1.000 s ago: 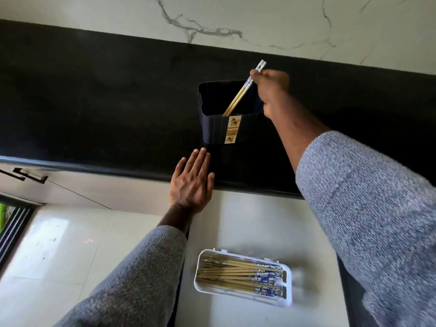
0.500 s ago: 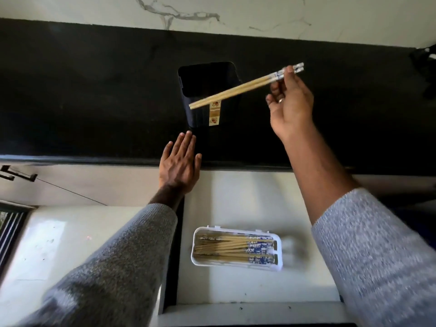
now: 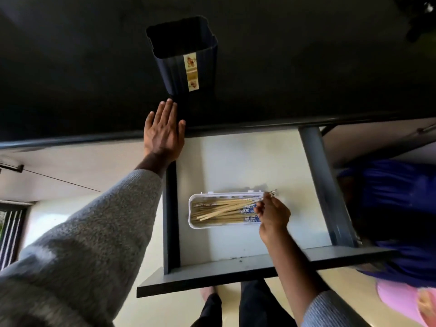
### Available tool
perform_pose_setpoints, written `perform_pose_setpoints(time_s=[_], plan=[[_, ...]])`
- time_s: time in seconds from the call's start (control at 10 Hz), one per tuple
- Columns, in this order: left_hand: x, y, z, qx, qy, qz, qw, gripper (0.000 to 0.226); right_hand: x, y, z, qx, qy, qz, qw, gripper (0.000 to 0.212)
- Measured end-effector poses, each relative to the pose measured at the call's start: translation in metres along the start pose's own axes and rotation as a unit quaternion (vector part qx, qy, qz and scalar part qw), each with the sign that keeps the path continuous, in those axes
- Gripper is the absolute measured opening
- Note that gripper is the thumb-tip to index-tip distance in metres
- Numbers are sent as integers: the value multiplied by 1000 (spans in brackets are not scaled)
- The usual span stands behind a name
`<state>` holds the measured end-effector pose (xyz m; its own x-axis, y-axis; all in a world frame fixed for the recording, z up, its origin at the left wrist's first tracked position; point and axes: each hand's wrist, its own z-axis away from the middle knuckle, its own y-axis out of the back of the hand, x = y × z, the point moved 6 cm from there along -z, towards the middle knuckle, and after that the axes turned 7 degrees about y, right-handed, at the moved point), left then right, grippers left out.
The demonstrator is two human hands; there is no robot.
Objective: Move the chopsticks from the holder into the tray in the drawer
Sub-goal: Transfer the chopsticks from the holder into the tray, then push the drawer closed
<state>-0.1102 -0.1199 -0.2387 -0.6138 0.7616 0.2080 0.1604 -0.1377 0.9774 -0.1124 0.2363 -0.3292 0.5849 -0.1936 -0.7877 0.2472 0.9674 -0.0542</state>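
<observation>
**Head view: your right hand holds chopsticks over the tray**

Head camera looks down past your two grey sleeves. Closest to you is the dark front edge of the open drawer [image 3: 236,274]. Its floor is pale and mostly bare.

Your right hand [image 3: 273,214] reaches into the drawer. Its fingers pinch the patterned ends of a pair of chopsticks [image 3: 226,210]. That pair lies slanted across the white tray [image 3: 191,214], with the plain tips pointing left and down. The ends you hold stick out past the tray's right side. You cannot tell if the tips already touch the pile below.

The tray sits flat on the drawer floor, near the middle. It already has many more chopsticks [image 3: 219,220] in it, lying long-ways, side by side. Most of their blue and white ends are at the right.

A little farther away, your left hand [image 3: 164,133] lies flat and open on the edge of the black counter [image 3: 70,90]. The fingers are straight and together, holding nothing. It is just above the drawer's left corner.

Farther back on the counter stands the dark holder [image 3: 188,64], just beyond your left fingertips. It is upright, with a yellow sticker down its front. Its inside looks dark, and you can see no sticks poking out.

To the right, past the drawer's side, is some blue and pink cloth [image 3: 401,208].
</observation>
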Motion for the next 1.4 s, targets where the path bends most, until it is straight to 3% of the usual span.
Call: perform_pose_setpoints(time_s=[0.2,0.3,0.4,0.5,0.6,0.7,0.8,0.9,1.0,1.1,1.4], plan=[[0,1,-1,2,-8,10,1000,60,30,10,2,36,-63,42,997,10],[-1,-1,0,6,-6,8,1000,60,21,12,3,-10,-43,152,987,7],[0,-3,-1,4,-6,3,1000,60,6,16,0,-7,41,249,968,21],[2,-5,9,18,13,27,999,59,-17,19,1,1,154,406,901,14],[15,-17,59,42,-2,41,998,61,-35,22,1,-20,252,495,831,6],[31,-41,126,14,-16,46,999,64,-40,30,-3,-28,295,535,791,16],[33,-62,171,-58,48,88,993,47,-39,36,-10,-34,251,576,777,32],[25,-70,190,-106,207,127,964,28,-38,36,-15,-33,208,606,767,26],[15,-72,193,-117,290,123,942,25,-36,31,-18,-35,203,616,760,22],[7,-77,188,-126,305,140,934,27,-38,27,-21,-36,211,620,755,20],[33,-78,142,-107,248,219,938,28,-74,-11,-57,-40,264,620,737,23]])
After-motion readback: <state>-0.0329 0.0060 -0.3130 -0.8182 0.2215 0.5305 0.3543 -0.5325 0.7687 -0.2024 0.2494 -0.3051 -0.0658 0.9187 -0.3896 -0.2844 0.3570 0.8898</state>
